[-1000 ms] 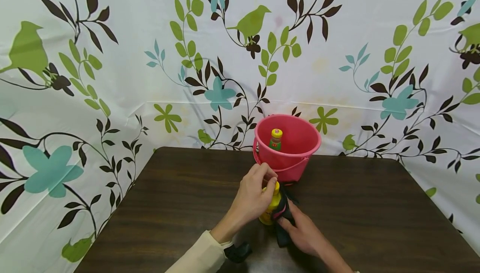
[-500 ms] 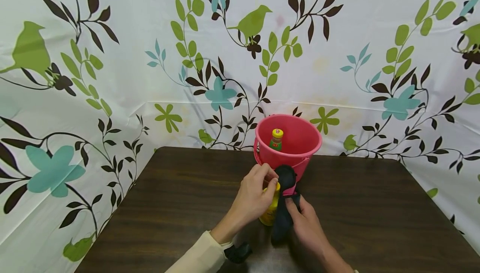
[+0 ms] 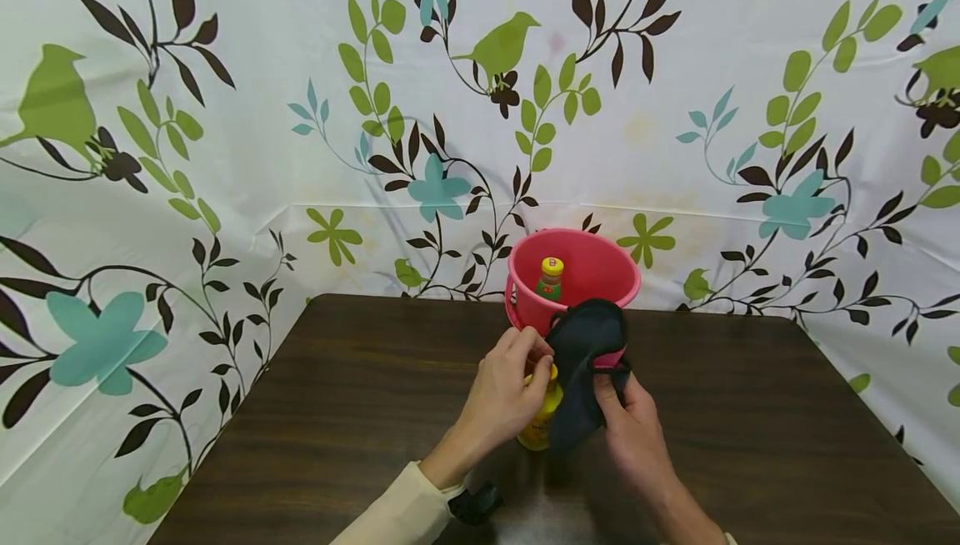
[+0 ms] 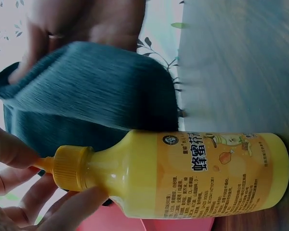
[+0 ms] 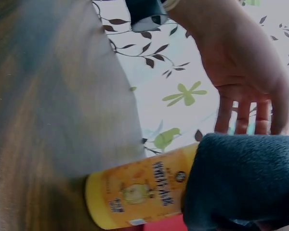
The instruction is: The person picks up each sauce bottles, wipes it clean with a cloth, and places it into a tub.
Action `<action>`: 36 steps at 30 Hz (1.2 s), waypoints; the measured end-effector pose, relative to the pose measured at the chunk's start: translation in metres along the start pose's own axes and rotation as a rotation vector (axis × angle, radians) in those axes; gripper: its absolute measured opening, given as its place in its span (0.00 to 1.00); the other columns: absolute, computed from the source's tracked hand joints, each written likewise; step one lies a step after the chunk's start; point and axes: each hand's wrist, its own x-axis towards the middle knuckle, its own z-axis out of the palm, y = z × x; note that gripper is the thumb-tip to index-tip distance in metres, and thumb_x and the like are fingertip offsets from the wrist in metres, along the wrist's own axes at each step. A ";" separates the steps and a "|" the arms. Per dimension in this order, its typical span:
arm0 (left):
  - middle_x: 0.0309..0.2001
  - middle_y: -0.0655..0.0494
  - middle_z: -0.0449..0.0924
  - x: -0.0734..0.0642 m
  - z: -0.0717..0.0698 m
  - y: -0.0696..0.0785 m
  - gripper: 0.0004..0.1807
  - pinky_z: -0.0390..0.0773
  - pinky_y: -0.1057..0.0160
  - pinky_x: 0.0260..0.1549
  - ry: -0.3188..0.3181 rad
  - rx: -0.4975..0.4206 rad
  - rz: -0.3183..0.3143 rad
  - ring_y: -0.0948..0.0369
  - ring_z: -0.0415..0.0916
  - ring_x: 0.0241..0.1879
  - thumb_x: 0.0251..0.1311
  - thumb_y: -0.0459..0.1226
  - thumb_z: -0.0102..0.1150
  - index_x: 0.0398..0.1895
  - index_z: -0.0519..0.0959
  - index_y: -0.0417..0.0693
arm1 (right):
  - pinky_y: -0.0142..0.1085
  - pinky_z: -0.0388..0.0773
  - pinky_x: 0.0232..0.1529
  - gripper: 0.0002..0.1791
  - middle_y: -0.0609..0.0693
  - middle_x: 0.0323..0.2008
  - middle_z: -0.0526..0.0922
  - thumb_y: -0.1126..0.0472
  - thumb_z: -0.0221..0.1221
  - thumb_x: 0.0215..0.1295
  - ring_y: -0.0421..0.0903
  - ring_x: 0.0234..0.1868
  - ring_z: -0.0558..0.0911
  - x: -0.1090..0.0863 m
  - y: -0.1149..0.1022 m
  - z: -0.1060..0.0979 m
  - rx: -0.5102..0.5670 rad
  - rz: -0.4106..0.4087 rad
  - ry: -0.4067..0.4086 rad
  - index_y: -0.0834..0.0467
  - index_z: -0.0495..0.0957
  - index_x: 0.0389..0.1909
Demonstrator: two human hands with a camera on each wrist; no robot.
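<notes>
A yellow squeeze bottle with an orange label stands upright on the table. My left hand holds it by the cap, fingers round the nozzle and neck in the left wrist view. In my right hand is a dark cloth, pinched between thumb and fingers, with a small pink patch showing near the thumb. The cloth hangs beside the bottle and covers its right side in the head view. In the right wrist view it hides the bottle's upper part.
A pink bucket with a handle stands at the back of the dark wooden table. Inside it is a bottle with a yellow cap and green label. A patterned curtain hangs behind the table.
My right hand has moved up and to the right with the cloth, which now spreads in front of the bucket. The left hand and the squeeze bottle have stayed in place.
</notes>
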 end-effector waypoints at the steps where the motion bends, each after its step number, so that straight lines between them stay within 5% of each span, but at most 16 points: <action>1: 0.39 0.55 0.80 0.000 0.000 0.000 0.02 0.83 0.65 0.39 0.002 0.010 0.009 0.58 0.83 0.37 0.71 0.37 0.62 0.40 0.79 0.49 | 0.24 0.77 0.56 0.22 0.54 0.61 0.82 0.52 0.49 0.85 0.30 0.56 0.80 0.000 -0.002 -0.001 0.002 -0.023 0.010 0.60 0.76 0.66; 7: 0.38 0.55 0.79 0.000 -0.002 -0.001 0.02 0.83 0.67 0.36 -0.005 0.057 0.049 0.55 0.83 0.35 0.69 0.36 0.63 0.41 0.79 0.48 | 0.23 0.77 0.56 0.20 0.46 0.59 0.83 0.53 0.49 0.85 0.28 0.57 0.80 -0.002 -0.008 -0.010 -0.024 -0.085 0.037 0.60 0.77 0.64; 16: 0.43 0.54 0.82 -0.002 -0.011 -0.007 0.07 0.88 0.64 0.42 -0.070 -0.004 0.095 0.60 0.83 0.40 0.67 0.33 0.66 0.47 0.82 0.48 | 0.26 0.77 0.56 0.22 0.56 0.64 0.81 0.50 0.48 0.85 0.28 0.56 0.79 -0.007 0.007 -0.010 -0.051 -0.019 -0.014 0.56 0.75 0.68; 22: 0.50 0.52 0.85 -0.003 -0.016 -0.015 0.16 0.89 0.64 0.45 -0.166 -0.074 0.108 0.60 0.85 0.45 0.66 0.31 0.68 0.55 0.82 0.48 | 0.27 0.76 0.59 0.25 0.54 0.70 0.78 0.48 0.50 0.84 0.42 0.66 0.78 -0.011 0.018 0.002 -0.053 -0.002 -0.069 0.49 0.69 0.76; 29: 0.58 0.50 0.84 -0.003 -0.017 -0.026 0.23 0.89 0.63 0.47 -0.236 -0.181 0.105 0.55 0.89 0.51 0.63 0.25 0.69 0.60 0.81 0.47 | 0.66 0.72 0.71 0.32 0.54 0.83 0.62 0.51 0.52 0.83 0.63 0.79 0.68 -0.013 0.033 0.019 -0.062 -0.045 -0.194 0.35 0.56 0.83; 36: 0.57 0.48 0.85 -0.004 -0.017 -0.028 0.24 0.88 0.66 0.46 -0.235 -0.194 0.124 0.52 0.89 0.50 0.61 0.22 0.69 0.60 0.81 0.45 | 0.68 0.65 0.75 0.38 0.45 0.87 0.50 0.49 0.53 0.82 0.61 0.85 0.57 -0.006 0.042 0.028 -0.048 -0.074 -0.259 0.29 0.46 0.84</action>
